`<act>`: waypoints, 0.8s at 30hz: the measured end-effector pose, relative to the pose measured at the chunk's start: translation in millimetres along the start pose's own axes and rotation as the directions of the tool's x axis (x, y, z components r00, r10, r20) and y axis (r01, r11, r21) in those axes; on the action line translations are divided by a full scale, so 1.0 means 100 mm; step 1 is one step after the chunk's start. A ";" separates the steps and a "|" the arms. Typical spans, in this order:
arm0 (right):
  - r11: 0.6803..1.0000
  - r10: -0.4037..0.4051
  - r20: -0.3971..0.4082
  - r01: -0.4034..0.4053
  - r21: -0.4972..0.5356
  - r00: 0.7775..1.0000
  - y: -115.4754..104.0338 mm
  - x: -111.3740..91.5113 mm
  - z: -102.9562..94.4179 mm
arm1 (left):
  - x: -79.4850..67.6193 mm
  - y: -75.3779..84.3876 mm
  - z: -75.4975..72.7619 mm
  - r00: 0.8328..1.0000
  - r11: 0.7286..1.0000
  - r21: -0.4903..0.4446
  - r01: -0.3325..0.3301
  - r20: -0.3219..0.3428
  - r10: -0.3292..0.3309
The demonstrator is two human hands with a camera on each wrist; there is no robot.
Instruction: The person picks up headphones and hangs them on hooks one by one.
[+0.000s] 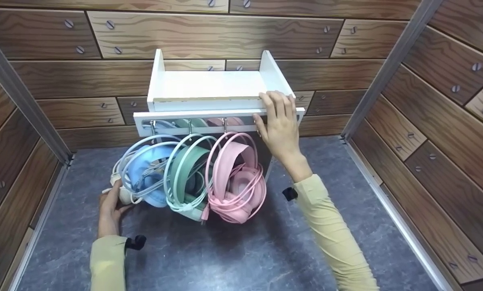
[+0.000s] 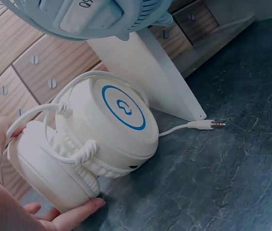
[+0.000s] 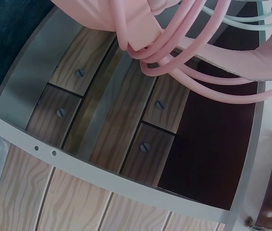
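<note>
At the far left, my left hand (image 1: 110,206) grips a pair of white headphones (image 2: 121,110) by an ear cup. Their cable is looped round them, and its plug (image 2: 216,124) sticks out near the rack's white side panel. My right hand (image 1: 281,125) holds the right front corner of the white rack (image 1: 209,85), fingers over the shelf edge and thumb at the slotted rail. Blue headphones (image 1: 137,167), green headphones (image 1: 181,173) and pink headphones (image 1: 224,161) hang from hooks on that rail. The right wrist view shows no part of the hand.
The rack stands on a dark marbled surface (image 1: 225,266) before a wood-patterned back wall (image 1: 217,34). Similar panels rise at both sides, with metal posts (image 1: 371,93) at the corners. Coiled cables hang around the headphones.
</note>
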State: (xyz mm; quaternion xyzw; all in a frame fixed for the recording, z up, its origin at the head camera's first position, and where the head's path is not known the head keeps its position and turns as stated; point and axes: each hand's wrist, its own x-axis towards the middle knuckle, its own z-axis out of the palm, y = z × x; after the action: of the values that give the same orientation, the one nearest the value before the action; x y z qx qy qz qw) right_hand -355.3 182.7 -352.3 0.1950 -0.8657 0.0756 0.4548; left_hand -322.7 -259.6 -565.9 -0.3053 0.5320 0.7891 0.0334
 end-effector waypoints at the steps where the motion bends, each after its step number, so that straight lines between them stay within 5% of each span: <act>1: 1.000 -0.001 0.001 0.001 0.000 1.000 0.00 0.00 0.00 | 0.00 -0.01 -0.01 1.000 1.000 0.004 -0.009 0.005 0.008; 10: 1.000 -0.003 0.003 0.003 0.007 1.000 0.01 0.00 -0.01 | 0.11 -0.18 -0.08 0.999 0.999 -0.026 -0.034 0.012 0.034; 16: 1.000 -0.004 0.000 0.004 0.012 1.000 0.02 0.00 0.00 | -0.07 -0.17 -0.05 0.998 0.995 -0.089 -0.046 0.036 0.049; 24: 1.000 -0.009 -0.007 0.009 0.012 1.000 0.02 0.00 0.01 | -0.24 -0.26 -0.07 0.992 0.984 -0.126 -0.122 -0.010 0.122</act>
State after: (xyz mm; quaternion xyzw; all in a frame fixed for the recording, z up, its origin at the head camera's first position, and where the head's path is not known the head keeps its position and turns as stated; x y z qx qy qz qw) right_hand -356.7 184.4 -352.4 0.2014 -0.8628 0.0796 0.4568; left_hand -290.0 -248.3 -576.6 -0.2745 0.4987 0.8214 -0.0350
